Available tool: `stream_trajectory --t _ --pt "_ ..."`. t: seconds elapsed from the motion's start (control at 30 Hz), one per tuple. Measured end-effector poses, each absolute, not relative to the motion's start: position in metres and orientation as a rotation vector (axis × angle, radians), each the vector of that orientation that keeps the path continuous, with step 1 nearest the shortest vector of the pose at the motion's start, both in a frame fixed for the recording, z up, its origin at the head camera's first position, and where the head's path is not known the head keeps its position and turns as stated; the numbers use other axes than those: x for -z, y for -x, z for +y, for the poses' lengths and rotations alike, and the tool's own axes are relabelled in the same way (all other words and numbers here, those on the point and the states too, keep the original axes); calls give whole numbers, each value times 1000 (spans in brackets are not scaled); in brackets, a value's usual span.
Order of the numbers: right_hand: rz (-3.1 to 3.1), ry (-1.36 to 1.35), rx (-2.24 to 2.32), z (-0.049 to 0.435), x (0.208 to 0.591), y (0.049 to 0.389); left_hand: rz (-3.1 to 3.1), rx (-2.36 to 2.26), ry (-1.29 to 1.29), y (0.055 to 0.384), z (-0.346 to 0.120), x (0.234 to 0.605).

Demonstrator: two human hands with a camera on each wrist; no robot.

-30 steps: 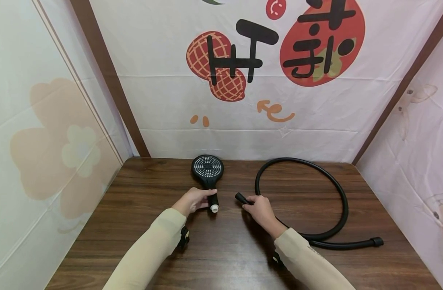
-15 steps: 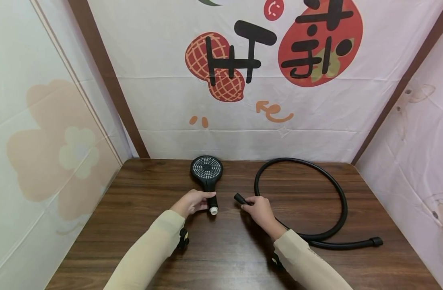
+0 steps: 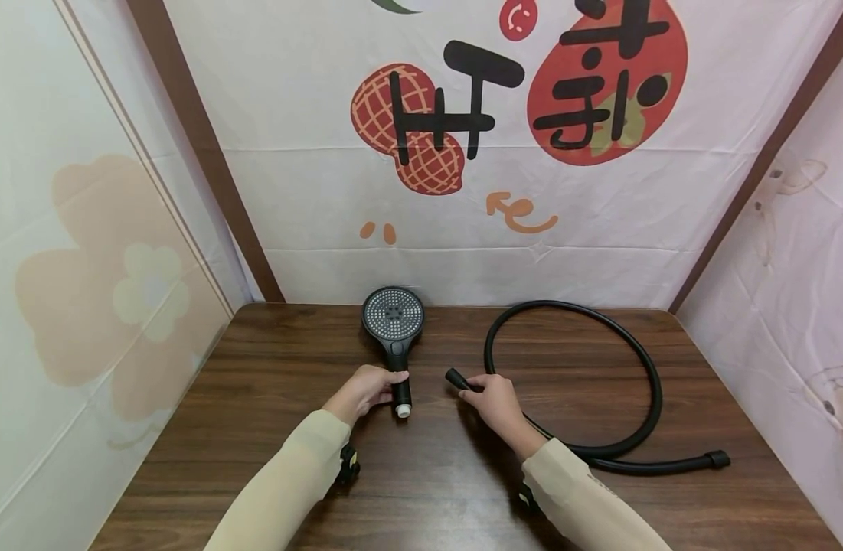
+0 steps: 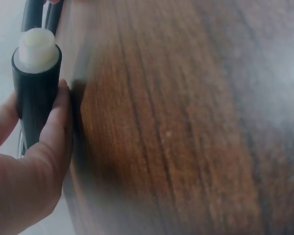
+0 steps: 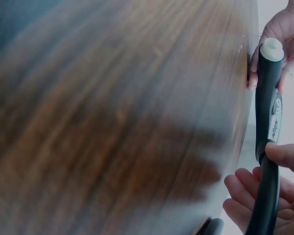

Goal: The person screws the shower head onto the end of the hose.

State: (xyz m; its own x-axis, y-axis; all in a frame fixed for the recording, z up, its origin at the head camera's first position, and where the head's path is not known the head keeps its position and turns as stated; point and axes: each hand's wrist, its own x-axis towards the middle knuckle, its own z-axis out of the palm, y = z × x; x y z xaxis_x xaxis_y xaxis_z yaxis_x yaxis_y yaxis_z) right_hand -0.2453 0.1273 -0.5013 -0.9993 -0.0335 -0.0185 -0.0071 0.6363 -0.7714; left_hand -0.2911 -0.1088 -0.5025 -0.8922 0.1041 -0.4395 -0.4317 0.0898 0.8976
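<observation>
A black handheld shower head has its round spray face turned up, its handle toward me. My left hand grips that handle, thumb on top, near the white connector at its lower end. In the left wrist view, thumb and fingers lie on both sides of the handle. My right hand pinches a black shower hose just behind its end fitting. That fitting points toward the handle, with a gap between them. The right wrist view has the thumb over the hose and fingers beneath.
Most of the hose loops on the brown wooden table to the right, its other end fitting lying near the right side. A printed cloth hangs behind the table, with more cloth on both sides.
My left hand has drawn the handle slightly toward me and tilted the shower head, its spray face now showing fuller. My right hand and the hose stay nearly where they were.
</observation>
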Motion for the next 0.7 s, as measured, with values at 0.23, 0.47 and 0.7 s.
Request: stream_trajectory --t 0.23,0.47,0.7 --pt "2815 40 1332 127 502 244 2079 -1822 268 287 -106 503" --pt "2815 42 1334 127 502 245 2054 -1859 250 287 -105 504" --pt "2820 36 1332 129 504 245 2022 -1928 235 289 -106 501"
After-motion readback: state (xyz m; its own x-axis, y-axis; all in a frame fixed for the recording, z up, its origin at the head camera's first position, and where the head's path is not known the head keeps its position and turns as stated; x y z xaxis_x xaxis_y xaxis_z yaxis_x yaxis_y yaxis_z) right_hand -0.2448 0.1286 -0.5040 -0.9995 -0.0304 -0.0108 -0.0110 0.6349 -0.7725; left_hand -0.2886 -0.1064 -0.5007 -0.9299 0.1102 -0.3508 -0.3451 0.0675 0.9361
